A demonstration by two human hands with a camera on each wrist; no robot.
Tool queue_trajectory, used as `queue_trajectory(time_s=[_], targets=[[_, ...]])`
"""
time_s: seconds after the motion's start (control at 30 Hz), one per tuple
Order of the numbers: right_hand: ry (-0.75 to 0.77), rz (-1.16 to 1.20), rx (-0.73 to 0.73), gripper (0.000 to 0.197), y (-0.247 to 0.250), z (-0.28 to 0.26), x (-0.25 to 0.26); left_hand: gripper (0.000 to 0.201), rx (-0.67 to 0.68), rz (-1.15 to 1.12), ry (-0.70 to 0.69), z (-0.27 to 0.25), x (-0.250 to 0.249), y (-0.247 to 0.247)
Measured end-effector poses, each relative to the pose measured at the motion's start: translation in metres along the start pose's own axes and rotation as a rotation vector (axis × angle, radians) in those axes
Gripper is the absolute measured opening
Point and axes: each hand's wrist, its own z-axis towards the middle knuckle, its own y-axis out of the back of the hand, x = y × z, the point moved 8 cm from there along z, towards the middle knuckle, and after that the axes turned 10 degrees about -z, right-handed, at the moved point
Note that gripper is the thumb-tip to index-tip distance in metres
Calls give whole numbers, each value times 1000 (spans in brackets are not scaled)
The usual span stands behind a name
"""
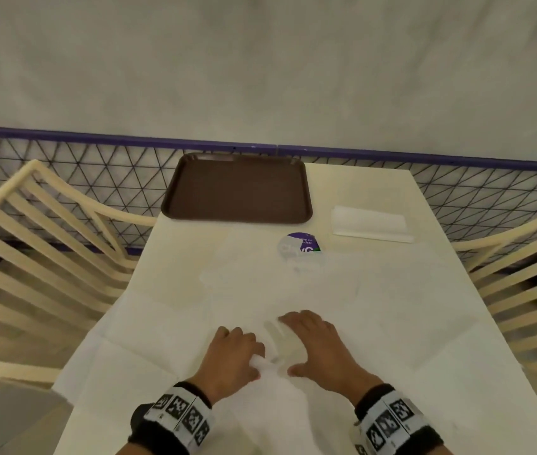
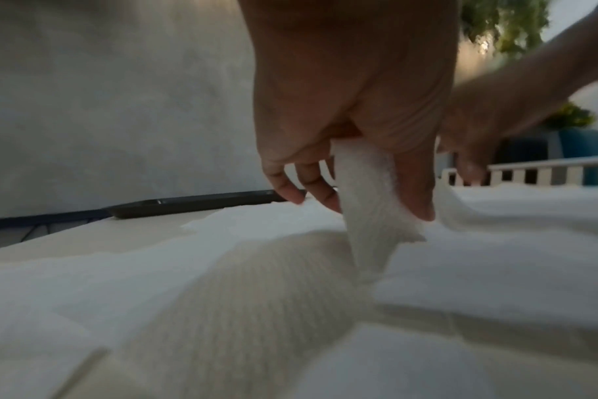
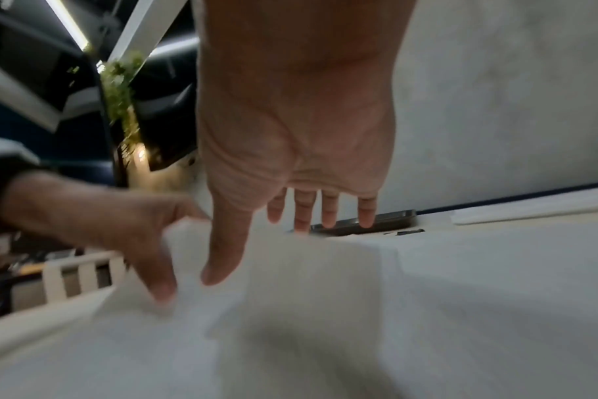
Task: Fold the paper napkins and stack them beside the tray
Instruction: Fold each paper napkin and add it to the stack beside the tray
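Several unfolded white napkins (image 1: 168, 336) lie overlapping across the near half of the white table (image 1: 375, 185). My left hand (image 1: 257, 366) pinches a raised corner of the napkin (image 2: 372, 194) in front of me between thumb and fingers (image 2: 417, 189). Just right of it, my right hand (image 1: 288, 344) is open with its fingers (image 3: 302, 213) straight, over the same napkin's lifted part (image 3: 311, 272); I cannot tell whether it touches. A brown tray (image 1: 237, 188) sits empty at the far edge. One folded napkin (image 1: 372, 224) lies to the tray's right.
A round purple sticker (image 1: 299, 246) is on the table between the tray and the napkins. Cream slatted chairs (image 1: 31, 244) stand on both sides. A black mesh fence with a purple rail (image 1: 96, 137) runs behind the table, before a grey wall.
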Motion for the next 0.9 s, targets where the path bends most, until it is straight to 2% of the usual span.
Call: queue_trajectory(time_s=[0.03,0.1,0.17,0.2,0.27,0.33,0.37,0.43,0.53,0.6,0.7,0.77,0.87,0.9], targets=[[25,-53,58,76,-6,4,3,25,-35,-120,8,-5,0,6],[8,-65,151,57,-10,6,0,12,-93,-449,72,-13,11,21],[-60,98,121,33,1,3,-13,24,-122,-703,110,-15,24,34],[-74,207,95,15,12,1,-19,24,-116,-747,124,-14,28,39],[-119,333,26,31,40,-1,-36,16,-134,-773,161,-8,35,50],[-182,394,-57,26,73,-3,-53,16,-268,-842,148,0,37,73],[-203,456,-121,23,89,-4,-59,26,-341,-887,110,2,34,87],[-203,596,-326,31,127,-13,-69,42,-478,-991,18,0,19,118],[-163,852,-579,36,161,-39,-77,29,-571,-1126,-156,-10,-10,148],[-109,903,-639,36,159,-54,-76,23,-568,-1138,-212,-15,-22,143],[-64,863,-641,36,124,-69,-81,39,-511,-1102,-204,-19,-24,111],[-67,760,-580,45,90,-75,-86,47,-369,-1129,-164,-16,-14,71],[-123,598,-437,67,33,-76,-96,57,-183,-964,-92,-15,2,7],[-144,579,-381,70,14,-76,-100,59,-167,-905,-75,-15,5,-6]])
